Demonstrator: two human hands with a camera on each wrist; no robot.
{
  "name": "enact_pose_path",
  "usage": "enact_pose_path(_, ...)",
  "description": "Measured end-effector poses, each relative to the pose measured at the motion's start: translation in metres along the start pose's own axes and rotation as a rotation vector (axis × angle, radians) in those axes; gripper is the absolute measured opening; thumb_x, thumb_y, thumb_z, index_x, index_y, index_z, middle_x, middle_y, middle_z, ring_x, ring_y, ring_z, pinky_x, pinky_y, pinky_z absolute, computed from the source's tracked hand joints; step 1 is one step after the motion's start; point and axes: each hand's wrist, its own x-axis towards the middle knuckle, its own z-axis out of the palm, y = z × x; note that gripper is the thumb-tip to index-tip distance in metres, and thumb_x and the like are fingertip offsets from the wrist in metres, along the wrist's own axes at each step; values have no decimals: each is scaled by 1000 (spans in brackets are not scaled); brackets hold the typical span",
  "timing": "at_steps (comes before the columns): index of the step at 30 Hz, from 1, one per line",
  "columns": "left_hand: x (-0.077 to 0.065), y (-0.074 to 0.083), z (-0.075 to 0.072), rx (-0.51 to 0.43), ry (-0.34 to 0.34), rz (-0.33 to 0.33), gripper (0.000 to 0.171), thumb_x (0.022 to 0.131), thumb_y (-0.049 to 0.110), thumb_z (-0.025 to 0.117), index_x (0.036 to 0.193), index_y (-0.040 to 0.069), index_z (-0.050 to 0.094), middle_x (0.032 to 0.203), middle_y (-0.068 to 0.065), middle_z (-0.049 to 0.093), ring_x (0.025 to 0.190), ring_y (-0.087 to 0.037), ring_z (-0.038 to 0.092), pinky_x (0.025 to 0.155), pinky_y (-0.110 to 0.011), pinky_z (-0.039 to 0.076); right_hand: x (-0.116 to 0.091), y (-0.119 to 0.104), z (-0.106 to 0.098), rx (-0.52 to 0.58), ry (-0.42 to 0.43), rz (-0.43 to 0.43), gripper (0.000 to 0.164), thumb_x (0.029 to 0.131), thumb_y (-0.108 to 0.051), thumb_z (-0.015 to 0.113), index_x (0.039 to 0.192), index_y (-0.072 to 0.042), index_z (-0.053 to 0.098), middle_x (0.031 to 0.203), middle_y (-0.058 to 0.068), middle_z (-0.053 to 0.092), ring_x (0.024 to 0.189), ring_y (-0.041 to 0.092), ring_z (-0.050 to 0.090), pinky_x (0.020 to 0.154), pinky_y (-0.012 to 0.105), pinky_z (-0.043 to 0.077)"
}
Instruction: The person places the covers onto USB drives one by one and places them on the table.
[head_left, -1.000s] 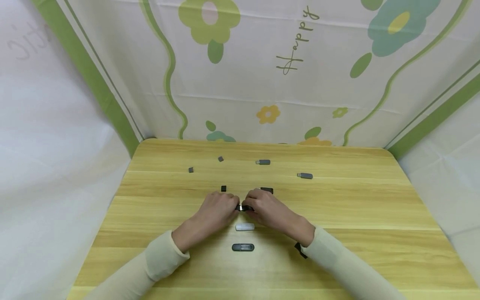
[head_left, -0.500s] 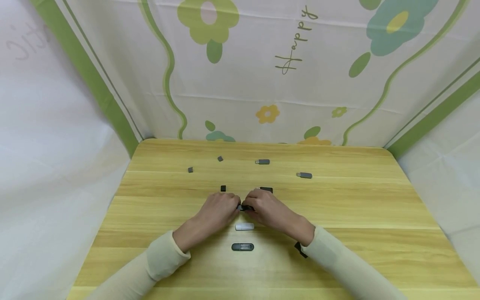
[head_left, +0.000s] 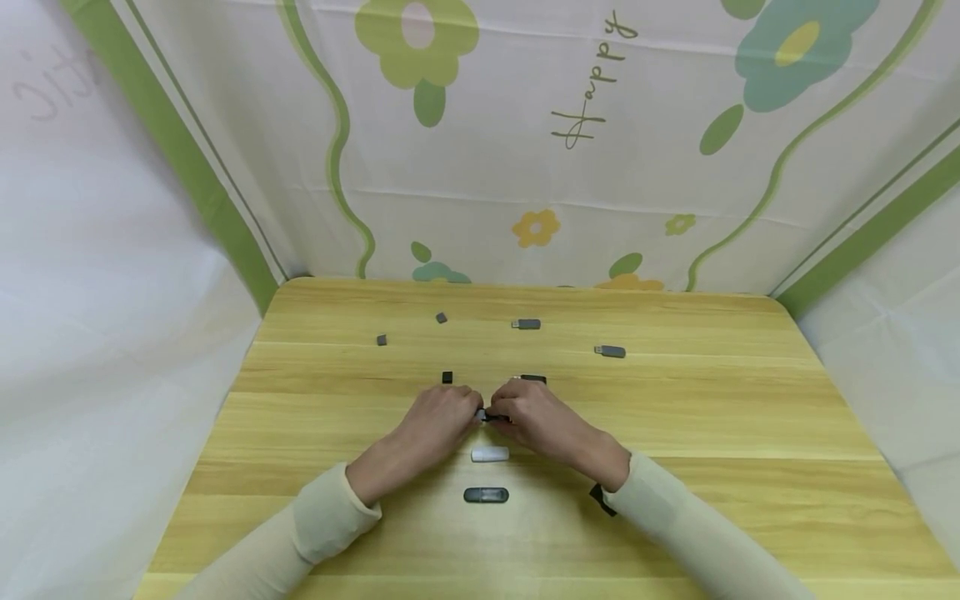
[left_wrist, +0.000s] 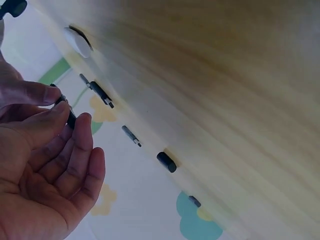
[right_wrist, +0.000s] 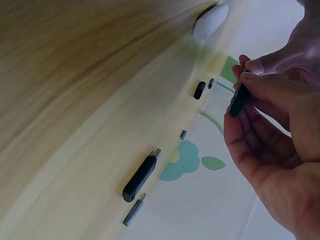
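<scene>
With your left hand (head_left: pixel 439 420) pinching the left end and your right hand (head_left: pixel 537 418) the right end of the slim, dark plastic-looking stick (right_wrist: pixel 239 101) — above mid-table, just beyond the white oblong stick (head_left: pixel 490 454) — align both grips lengthwise so nothing twists.

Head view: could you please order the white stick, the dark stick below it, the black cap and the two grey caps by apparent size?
1. Dark stick
2. White stick
3. Black cap, left grey cap, right grey cap: too close to rank
</scene>
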Motion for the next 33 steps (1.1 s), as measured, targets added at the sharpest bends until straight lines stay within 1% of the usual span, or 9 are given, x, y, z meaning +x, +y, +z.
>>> enact_pose_path(6,-2,1,4,13,8,11,9,96,9,77,90,5,73,81,-5,71,69,-17,62,65,-34,53,-2,3,2,6,0,-16,12,83,-1,89,94,-4,83,96,5,78,89,14,74,80,25,60)
enact_pose_path(9,-2,1,5,16,7,19,8,96,7,77,89,5,73,80,-5,70,68,-16,62,64,-34,53,-2,4,4,12,-1,-15,13,83,-1,90,94,-4,84,96,5,78,90,14,74,80,25,60)
enact_pose_path(12,-1,1,6,22,3,29,11,94,5,77,85,7,72,75,-3,67,63,-14,57,59,-31,49,-3,4,7,16,-7,-18,13,82,-2,90,92,-4,83,94,5,78,88,14,74,79,25,60)
enact_pose_path(16,-2,0,8,20,-10,33,20,91,8,80,76,10,68,64,2,58,56,-9,43,52,-27,39,-4,5,11,27,-36,-24,10,84,-4,90,91,-5,82,92,3,76,87,13,73,78,24,59)
enact_pose_path(19,-3,-1,9,16,-22,18,25,90,14,83,73,12,66,61,5,53,55,-8,38,50,-26,34,-4,5,13,35,-53,-20,9,86,-7,89,91,-6,81,92,3,76,87,12,72,77,23,59)
enact_pose_path(22,-3,-1,10,14,-30,-9,27,90,18,85,72,14,64,61,6,52,55,-8,38,49,-26,33,-4,5,14,43,-57,-11,9,87,-7,88,92,-6,81,92,2,75,85,10,71,75,23,58)
enact_pose_path(28,-2,-2,12,20,-34,-48,32,90,18,85,69,16,60,60,6,48,55,-10,38,48,-27,33,-3,7,16,55,-68,0,10,88,-5,87,96,-7,81,94,2,75,86,9,70,75,23,57)
enact_pose_path(33,-1,-2,15,42,-39,-58,33,88,17,86,67,16,61,60,7,50,54,-10,40,47,-29,35,-2,7,18,23,-102,15,10,89,-9,86,98,-8,81,94,1,75,87,10,70,76,25,58)
